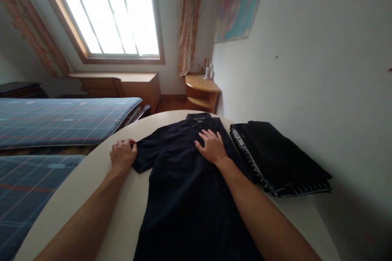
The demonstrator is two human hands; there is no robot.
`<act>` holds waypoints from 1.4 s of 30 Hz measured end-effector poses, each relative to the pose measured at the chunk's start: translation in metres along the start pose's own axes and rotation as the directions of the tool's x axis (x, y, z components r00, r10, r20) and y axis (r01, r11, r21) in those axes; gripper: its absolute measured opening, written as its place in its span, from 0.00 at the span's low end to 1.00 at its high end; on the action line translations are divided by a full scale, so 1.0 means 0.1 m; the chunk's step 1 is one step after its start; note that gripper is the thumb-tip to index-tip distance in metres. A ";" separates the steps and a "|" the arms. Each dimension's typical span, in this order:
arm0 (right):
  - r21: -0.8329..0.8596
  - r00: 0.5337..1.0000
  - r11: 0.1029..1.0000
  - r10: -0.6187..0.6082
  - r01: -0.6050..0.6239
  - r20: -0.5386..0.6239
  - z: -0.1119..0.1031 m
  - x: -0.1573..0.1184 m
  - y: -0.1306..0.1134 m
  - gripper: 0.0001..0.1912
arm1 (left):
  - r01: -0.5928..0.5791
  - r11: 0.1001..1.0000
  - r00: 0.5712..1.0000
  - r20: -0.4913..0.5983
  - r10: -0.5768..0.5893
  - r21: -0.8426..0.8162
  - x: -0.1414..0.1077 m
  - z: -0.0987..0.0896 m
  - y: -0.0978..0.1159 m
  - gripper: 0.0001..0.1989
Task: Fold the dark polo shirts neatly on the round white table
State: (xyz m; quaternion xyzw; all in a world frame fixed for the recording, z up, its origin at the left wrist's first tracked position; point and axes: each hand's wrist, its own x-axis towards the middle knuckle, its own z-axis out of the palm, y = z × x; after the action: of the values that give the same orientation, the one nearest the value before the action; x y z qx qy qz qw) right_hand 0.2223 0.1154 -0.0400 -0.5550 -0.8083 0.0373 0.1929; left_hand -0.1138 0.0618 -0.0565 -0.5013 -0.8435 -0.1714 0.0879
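A dark navy collared shirt (183, 195) lies spread on a pale round table (122, 208), its collar at the far edge and its body running toward me. My left hand (123, 154) is closed at the end of the left sleeve, with the sleeve's corner pinched between thumb and fingers. On the upper chest, right of the middle, my right hand (211, 146) rests flat with its fingers spread. The shirt's right sleeve is not seen spread out; my right forearm crosses over that side.
Right of the shirt, a stack of folded dark clothes (275, 155) lies near the white wall. Two plaid mattresses (61, 122) are at the left. Beyond the table stand a wooden desk (137, 85) and a corner shelf (202, 84).
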 end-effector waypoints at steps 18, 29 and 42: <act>0.219 0.784 0.874 -0.486 0.434 0.385 0.03 -0.31 -0.61 0.49 | 0.178 0.284 0.967 0.114 -0.228 -0.942 0.06 -0.26 0.30 0.23; 0.368 0.955 0.886 -0.297 0.283 -0.019 0.17 -0.20 -0.60 0.26 | -0.247 0.494 0.881 0.018 0.472 -0.834 -0.38 -0.55 0.81 0.28; 0.194 0.906 0.885 -0.418 0.424 -0.075 0.15 -0.16 -0.62 0.07 | -0.485 0.846 0.835 0.169 0.524 -0.222 -0.68 -0.50 0.60 0.29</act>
State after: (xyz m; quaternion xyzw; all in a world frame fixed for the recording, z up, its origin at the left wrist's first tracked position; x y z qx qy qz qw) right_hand 0.1673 0.0797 -0.0413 -0.3440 -0.8979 0.0695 0.2656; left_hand -0.0293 0.0137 -0.0195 -0.7281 -0.6675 -0.1557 -0.0083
